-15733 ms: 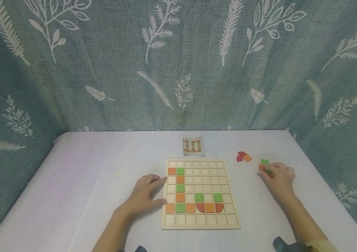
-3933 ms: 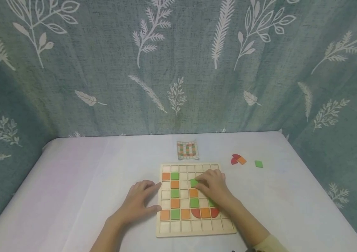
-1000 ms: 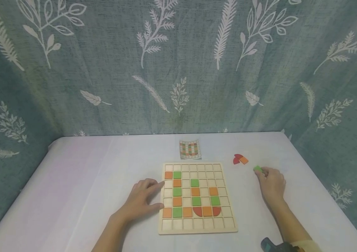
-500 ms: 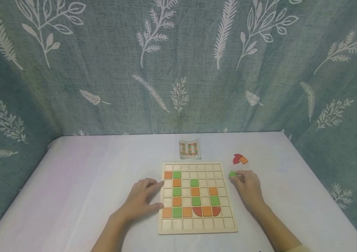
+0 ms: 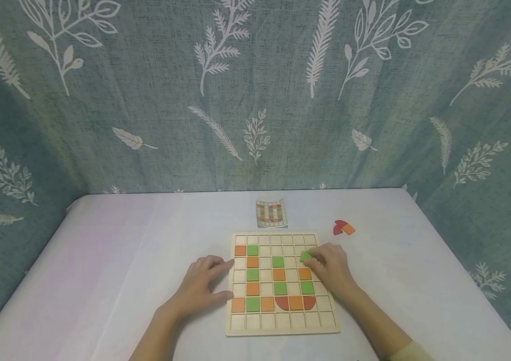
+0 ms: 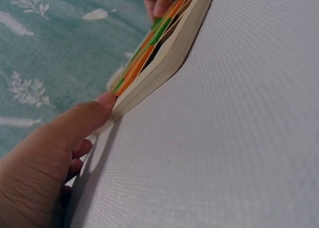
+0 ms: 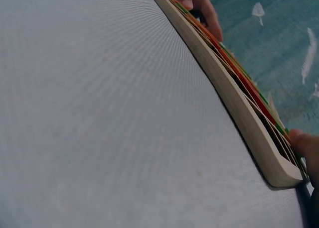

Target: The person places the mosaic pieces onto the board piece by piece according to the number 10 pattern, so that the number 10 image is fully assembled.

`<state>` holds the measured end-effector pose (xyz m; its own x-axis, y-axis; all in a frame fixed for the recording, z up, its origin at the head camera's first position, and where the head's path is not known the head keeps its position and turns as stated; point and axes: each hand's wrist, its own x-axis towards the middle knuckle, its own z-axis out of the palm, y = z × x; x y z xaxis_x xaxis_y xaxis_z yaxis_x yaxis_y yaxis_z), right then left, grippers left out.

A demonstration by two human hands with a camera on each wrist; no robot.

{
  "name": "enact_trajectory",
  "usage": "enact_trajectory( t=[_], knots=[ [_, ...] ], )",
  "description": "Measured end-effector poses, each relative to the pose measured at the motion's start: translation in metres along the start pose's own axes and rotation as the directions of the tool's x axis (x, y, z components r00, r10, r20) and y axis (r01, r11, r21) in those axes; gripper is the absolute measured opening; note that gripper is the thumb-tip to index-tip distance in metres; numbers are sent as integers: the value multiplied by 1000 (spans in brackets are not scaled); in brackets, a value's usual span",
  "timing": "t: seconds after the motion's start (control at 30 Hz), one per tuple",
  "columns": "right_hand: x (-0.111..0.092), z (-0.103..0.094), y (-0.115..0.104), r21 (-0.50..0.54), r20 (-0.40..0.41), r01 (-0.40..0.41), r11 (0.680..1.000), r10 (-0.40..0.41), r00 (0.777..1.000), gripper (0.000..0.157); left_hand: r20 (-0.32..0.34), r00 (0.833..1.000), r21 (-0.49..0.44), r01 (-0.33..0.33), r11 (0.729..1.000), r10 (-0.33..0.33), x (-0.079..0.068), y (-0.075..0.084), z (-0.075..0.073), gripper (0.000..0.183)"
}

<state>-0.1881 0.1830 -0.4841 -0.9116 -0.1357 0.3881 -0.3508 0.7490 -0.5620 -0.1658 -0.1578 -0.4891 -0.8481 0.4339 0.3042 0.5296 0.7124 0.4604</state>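
Note:
A wooden grid board (image 5: 282, 333) lies on the white table, with green, orange and red tiles in some of its cells. Between thumb and fingertips, my right hand (image 5: 333, 268) pinches a green square tile (image 5: 304, 256) over the right part of the grid, just above an orange square tile (image 5: 304, 274) in the same column. My left hand (image 5: 203, 286) rests at the board's left edge, its thumb and index finger spread apart and touching the rim. In the left wrist view, the left thumb (image 6: 87, 119) lies against the board's side.
Behind the board lies a small pattern card (image 5: 271, 213) printed with a coloured grid. To its right on the table are two red curved tiles (image 5: 340, 223) and a loose orange tile (image 5: 348, 229). A leaf-patterned curtain (image 5: 170, 150) hangs behind the table.
My right hand has carried the green square tile left from the table's right side to over the board. Earlier, orange and green tiles were added to the grid. My left hand stays at the edge.

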Motion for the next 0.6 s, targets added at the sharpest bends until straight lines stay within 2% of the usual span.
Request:
enact_trajectory(
  t=[0.2, 0.3, 0.6],
  knots=[
    [3, 0, 1, 82, 99, -111, 990, 103, 990, 23, -12, 1000, 3, -9, 1000, 9, 0, 1, 0, 64],
    [4, -2, 1, 83, 153, -147, 986, 133, 979, 25, -12, 1000, 3, -6, 1000, 6, 0, 1, 0, 64],
    [8, -14, -1, 57, 259, -282, 958, 259, 931, 25, -4, 1000, 1, 2, 1000, -2, 0, 0, 1, 64]
  ],
)
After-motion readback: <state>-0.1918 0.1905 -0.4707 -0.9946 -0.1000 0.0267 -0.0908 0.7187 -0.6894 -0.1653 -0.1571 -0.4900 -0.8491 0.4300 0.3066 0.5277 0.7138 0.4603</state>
